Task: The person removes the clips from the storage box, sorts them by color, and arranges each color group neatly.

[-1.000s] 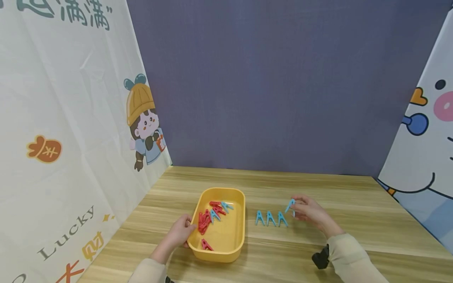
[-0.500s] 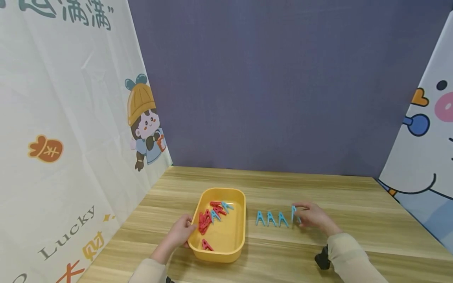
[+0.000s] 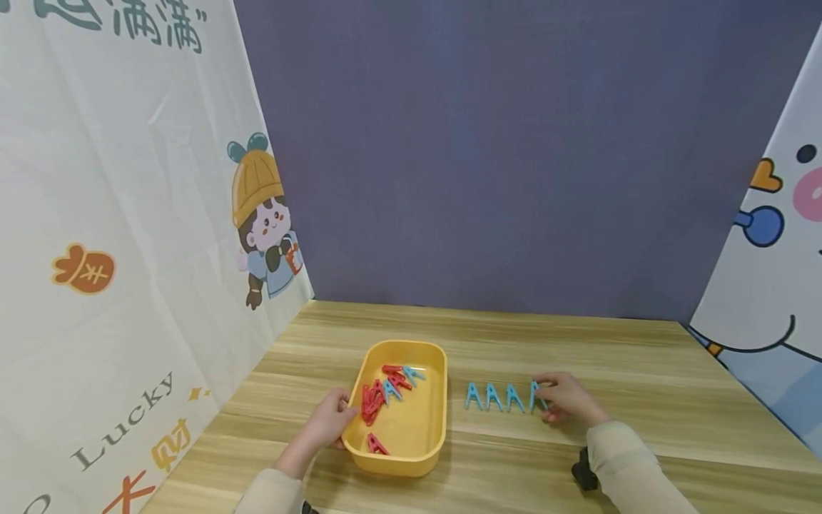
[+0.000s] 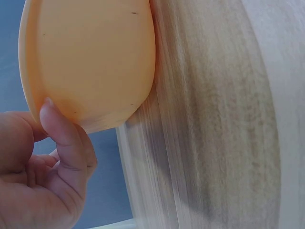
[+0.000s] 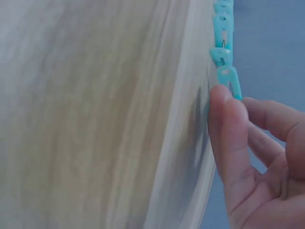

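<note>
A yellow plastic basin (image 3: 420, 428) stands on the table, left of centre in the head view. My left hand (image 3: 330, 420) grips its left rim, thumb on the inner side as the left wrist view shows. Inside lie several red clothespins (image 3: 371, 405) and two blue ones, one blue clothespin (image 3: 389, 390) among the red. To the right of the basin, three blue clothespins are lined up, the middle clothespin (image 3: 492, 396) included. At the row's right end my right hand (image 3: 568, 400) pinches a fourth-placed blue clothespin (image 5: 228, 76), partly hidden by the fingers.
The wooden table (image 3: 488, 471) runs back to a dark blue-grey panel (image 3: 488, 178). A printed white sheet (image 3: 160, 214) bounds the left side, and another printed sheet (image 3: 738, 300) the right. A black wrist device (image 3: 584, 470) hangs under the right sleeve.
My right hand has brought its blue clothespin down and slightly toward me, to the row's right end. The left hand keeps its grip on the basin.
</note>
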`<state>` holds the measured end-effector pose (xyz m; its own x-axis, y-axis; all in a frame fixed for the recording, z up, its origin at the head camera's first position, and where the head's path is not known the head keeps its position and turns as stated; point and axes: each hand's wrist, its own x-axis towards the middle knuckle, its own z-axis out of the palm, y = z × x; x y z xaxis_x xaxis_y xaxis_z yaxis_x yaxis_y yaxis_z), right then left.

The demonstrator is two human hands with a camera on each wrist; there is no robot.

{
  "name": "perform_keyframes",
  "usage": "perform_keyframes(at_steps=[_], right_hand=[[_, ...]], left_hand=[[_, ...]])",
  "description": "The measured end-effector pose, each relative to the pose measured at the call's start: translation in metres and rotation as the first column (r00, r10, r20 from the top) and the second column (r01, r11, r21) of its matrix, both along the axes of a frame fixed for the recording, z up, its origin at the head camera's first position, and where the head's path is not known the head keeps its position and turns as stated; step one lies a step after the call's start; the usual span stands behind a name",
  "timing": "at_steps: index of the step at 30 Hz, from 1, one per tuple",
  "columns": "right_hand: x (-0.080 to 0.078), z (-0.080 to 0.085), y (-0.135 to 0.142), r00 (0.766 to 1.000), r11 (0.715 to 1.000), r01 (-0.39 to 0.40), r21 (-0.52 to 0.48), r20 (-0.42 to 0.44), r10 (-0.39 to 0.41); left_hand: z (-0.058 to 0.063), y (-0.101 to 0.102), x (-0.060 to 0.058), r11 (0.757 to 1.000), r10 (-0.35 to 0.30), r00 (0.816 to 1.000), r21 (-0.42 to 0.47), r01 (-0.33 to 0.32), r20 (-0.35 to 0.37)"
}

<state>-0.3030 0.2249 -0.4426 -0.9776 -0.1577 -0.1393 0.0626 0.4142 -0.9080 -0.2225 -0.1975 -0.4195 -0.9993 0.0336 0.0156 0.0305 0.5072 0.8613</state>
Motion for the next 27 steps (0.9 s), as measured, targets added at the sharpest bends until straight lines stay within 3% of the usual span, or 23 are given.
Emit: perform_keyframes(at_steps=[21,27], right_hand=[[-0.0023,0.0001,-0.0063,0.999,0.996,0.001,0.084,0.052,-0.005],[-0.0029,0.0012,-0.0048,0.999,0.998,0.01,0.066,0.046,-0.013]], left_hand=[[0.0011,-0.0014,-0.0002,1.0,-0.012,1.0,0.005,0.012,0.018],[0.0019,-0.0016,0.0004,1.0,-0.015,1.0,0.006,0.015,0.016]])
